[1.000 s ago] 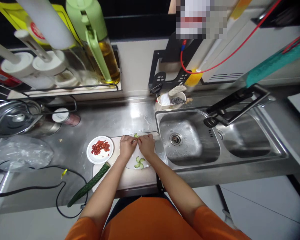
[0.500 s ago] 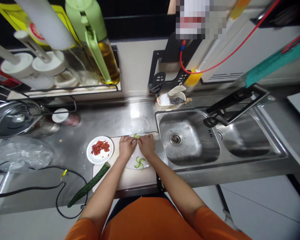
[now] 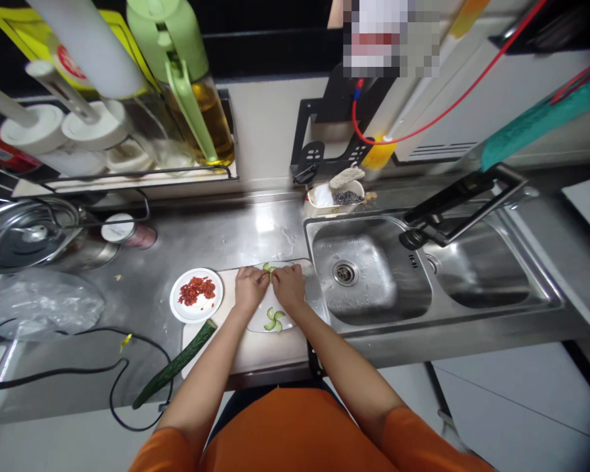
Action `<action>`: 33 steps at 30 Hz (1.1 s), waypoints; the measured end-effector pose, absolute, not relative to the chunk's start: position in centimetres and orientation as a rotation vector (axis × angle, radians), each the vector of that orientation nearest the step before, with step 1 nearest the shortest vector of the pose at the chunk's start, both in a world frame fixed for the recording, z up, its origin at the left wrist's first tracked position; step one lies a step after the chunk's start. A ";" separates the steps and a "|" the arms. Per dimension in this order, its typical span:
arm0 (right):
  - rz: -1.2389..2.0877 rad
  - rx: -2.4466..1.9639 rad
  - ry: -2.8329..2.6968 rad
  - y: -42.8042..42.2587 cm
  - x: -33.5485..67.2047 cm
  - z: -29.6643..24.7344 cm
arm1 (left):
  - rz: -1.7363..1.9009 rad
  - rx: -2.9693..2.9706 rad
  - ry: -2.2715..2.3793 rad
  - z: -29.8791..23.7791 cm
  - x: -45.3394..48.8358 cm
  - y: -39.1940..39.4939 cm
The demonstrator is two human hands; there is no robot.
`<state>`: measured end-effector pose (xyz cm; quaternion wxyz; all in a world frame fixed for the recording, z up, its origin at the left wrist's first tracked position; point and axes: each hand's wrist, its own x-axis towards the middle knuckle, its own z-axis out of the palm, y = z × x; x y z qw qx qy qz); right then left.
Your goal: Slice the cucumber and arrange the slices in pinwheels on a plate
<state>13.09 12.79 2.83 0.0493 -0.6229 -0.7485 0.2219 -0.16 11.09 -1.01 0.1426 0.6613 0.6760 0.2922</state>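
My left hand (image 3: 248, 289) and my right hand (image 3: 290, 287) meet over a white oval plate (image 3: 263, 321) that lies on a pale cutting board (image 3: 255, 351). The fingertips of both are pinched together at green cucumber slices (image 3: 268, 268) at the plate's far end. A pinwheel of cucumber slices (image 3: 275, 320) lies on the plate's near end, between my wrists. A long cucumber (image 3: 176, 362) with a cut end rests half on the board's left corner.
A small white dish of red berries (image 3: 196, 294) sits left of the board. A double steel sink (image 3: 373, 275) with a black tap (image 3: 452, 206) is to the right. A pot lid (image 3: 27, 233), a plastic bag (image 3: 39, 303) and a black cable (image 3: 78, 368) lie left.
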 end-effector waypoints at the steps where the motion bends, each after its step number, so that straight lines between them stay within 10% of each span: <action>1: 0.676 -1.904 -2.285 12.8 13.1 2.8 | 0.845 1.905 1.953 -1.1 -0.2 11.1; 33: 0.637 -1.937 -2.261 12.8 13.0 3.1 | 0.797 1.924 2.037 -0.8 -0.2 11.0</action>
